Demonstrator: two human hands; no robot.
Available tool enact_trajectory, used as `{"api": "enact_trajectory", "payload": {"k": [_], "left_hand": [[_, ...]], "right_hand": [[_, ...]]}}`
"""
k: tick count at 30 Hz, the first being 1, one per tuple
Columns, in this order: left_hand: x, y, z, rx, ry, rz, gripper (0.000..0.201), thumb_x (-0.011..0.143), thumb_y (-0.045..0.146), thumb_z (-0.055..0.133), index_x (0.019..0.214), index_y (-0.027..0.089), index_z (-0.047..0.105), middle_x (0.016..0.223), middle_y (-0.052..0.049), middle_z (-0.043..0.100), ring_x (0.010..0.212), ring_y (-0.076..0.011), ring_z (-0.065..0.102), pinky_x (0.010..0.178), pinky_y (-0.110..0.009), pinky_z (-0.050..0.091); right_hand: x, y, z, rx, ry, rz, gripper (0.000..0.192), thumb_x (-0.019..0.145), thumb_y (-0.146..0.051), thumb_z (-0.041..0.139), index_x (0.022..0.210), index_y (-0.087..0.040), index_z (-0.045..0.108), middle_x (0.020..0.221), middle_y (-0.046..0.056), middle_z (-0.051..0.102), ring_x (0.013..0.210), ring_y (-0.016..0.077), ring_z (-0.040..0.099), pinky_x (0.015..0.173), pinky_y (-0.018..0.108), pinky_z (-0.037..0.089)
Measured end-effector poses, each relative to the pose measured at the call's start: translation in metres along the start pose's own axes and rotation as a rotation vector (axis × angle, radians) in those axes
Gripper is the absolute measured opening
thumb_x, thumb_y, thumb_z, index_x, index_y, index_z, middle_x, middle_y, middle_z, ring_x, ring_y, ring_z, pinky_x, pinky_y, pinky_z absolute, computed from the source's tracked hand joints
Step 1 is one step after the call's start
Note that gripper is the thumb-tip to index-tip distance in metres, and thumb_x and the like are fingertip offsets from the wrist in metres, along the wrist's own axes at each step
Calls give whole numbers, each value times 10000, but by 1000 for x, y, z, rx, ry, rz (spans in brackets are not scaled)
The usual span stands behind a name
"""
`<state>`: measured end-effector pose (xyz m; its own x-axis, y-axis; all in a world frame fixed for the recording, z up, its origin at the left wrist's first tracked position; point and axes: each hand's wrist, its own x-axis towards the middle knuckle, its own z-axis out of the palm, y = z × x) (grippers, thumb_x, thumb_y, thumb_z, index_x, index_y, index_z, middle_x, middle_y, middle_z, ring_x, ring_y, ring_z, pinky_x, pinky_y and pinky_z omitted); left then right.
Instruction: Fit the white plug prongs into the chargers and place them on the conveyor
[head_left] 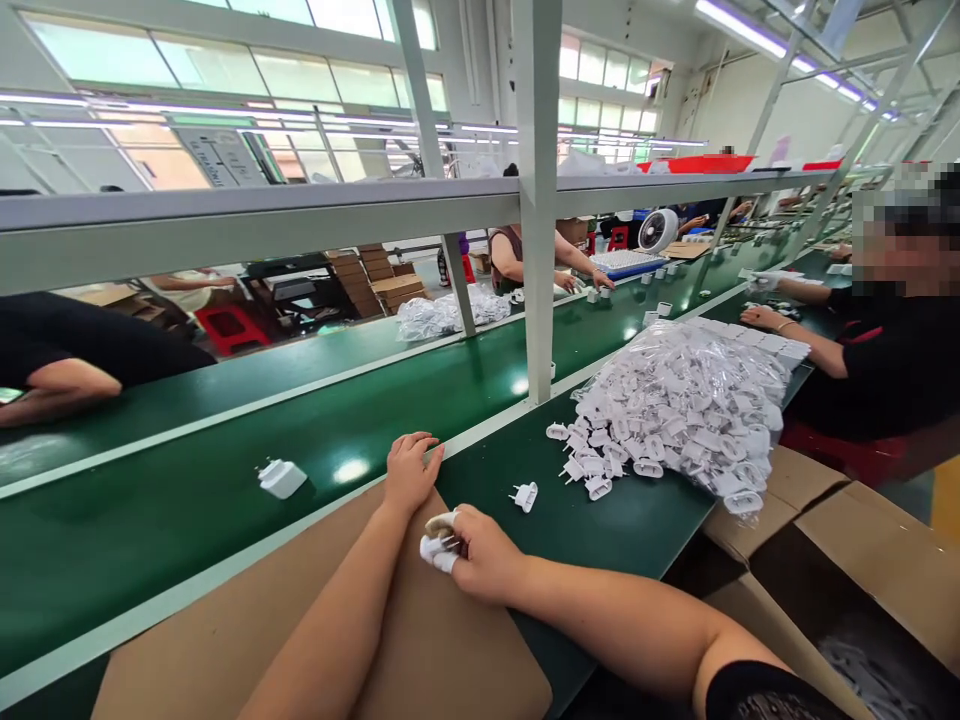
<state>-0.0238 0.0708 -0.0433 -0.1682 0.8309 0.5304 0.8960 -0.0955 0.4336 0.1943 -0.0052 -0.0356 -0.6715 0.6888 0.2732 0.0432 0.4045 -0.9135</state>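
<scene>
My right hand (484, 555), with white coverings on its fingertips, is closed on a small white plug piece (444, 545) whose metal pins show between thumb and fingers. My left hand (411, 475) holds nothing visible. Its fingers are apart and lie by the pale rail of the conveyor belt, at the top of a brown cardboard sheet (300, 620). To the right of my hands, one loose white plug piece (525, 497) lies on the green table. A white charger (282, 478) with pins sits on the green belt, left of my left hand.
A clear plastic bag (690, 400) spills many white plug pieces onto the table at right. A metal post (538, 300) stands beside the belt under a long shelf (300, 215). An open cardboard box (877, 560) is at lower right. Co-workers sit on both sides of the belt.
</scene>
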Motion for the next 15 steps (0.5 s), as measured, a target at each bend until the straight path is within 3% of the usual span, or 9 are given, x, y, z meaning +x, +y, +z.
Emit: {"api": "enact_trajectory", "payload": {"k": [3,8,15], "left_hand": [[-4,-4,-2,-49,9,19,325,1000,430,495,1018,212,735,1165,-128,705,1180,-322,596,1134,-499,417],[-5,-11,-5,-118,14,-8,350,994,452,488,949,211,737,1078,-130,725,1127,-324,614,1079,-495,455],[-6,-9,-4,-187,4,-11,442,995,518,501,705,233,675,993,-111,744,1063,-308,623,997,-458,491]], "right_hand": [[1,-5,-6,-11,43,14,302,825,-98,744,1110,-189,706,1030,38,620,858,164,640,783,277,558],[0,-15,-17,-270,79,-36,202,887,-172,726,1084,-217,727,963,33,585,846,180,581,758,292,516],[-2,-6,-11,-422,-27,-113,123,821,-155,768,918,-209,716,920,28,558,786,173,538,687,282,473]]}}
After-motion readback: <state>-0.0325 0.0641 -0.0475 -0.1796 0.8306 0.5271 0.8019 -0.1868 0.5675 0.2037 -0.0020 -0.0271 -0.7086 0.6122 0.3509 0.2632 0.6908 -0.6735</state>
